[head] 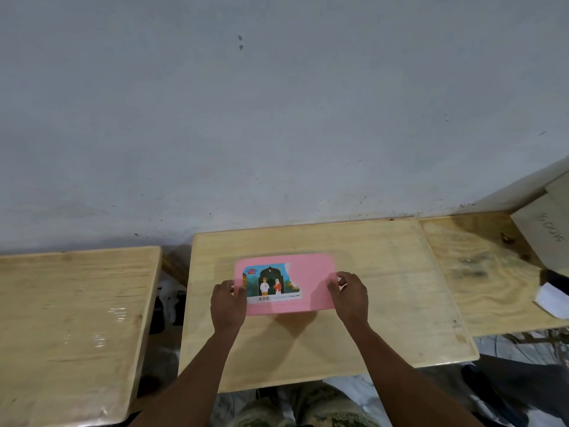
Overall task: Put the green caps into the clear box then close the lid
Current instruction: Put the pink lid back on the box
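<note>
Pink lid point(308, 282) covers the box completely, so from my head view I cannot see the clear walls beneath it, nor any green caps. It sits slightly blurred on the middle table point(385, 303), a little toward 12 o'clock from that table's centre, its long sides running from 9 to 3 o'clock.

Going from largest to smallest: a grey wall point(277, 103) fills the upper half of my view. Below it stand three pale wooden tables, the left table point(70, 318) at 9 o'clock, the middle one straight ahead, and the right table point(480, 272) at 3 o'clock, butted against the middle one. A pale board with handwriting point(548, 232) leans at the far right, with a white paper point(551, 300) just below it at the frame edge.

On the lid's left half is a printed sticker point(271, 283) with two small figures under an arch and a barcode strip along its near edge.

My left hand point(228, 303) is at the lid's 9 o'clock edge, fingers curled over the rim and touching it. My right hand point(349, 292) is at the 3 o'clock edge, fingers bent down onto the lid's corner. Both hands grip the lid from opposite ends.
</note>
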